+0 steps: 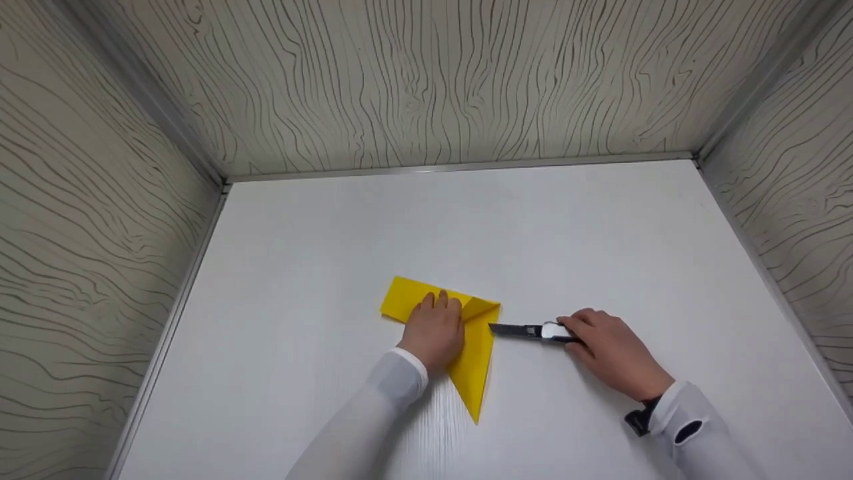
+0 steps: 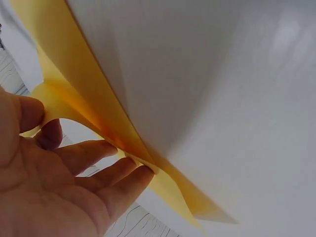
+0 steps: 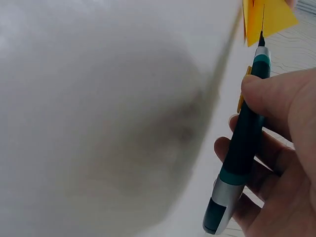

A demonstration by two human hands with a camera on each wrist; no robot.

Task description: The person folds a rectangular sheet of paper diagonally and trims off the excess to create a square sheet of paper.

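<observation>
A folded piece of yellow paper (image 1: 474,360) lies at the middle of the white table, one long strip reaching up left and a pointed end toward the near side. My left hand (image 1: 434,332) is over the fold and holds the paper. In the left wrist view, the paper (image 2: 91,69) runs past the thumb, and the fingertips (image 2: 143,173) meet its edge. My right hand (image 1: 610,350) grips a utility knife (image 1: 560,332), its blade out and pointing left at the paper's right edge. The right wrist view shows the thumb beside the yellow slider on the knife (image 3: 247,128).
The white table (image 1: 320,227) has metal rails along its edges. Panels (image 1: 426,80) with a wood-line pattern stand at the back and both sides. A black band (image 1: 641,420) is on the right wrist.
</observation>
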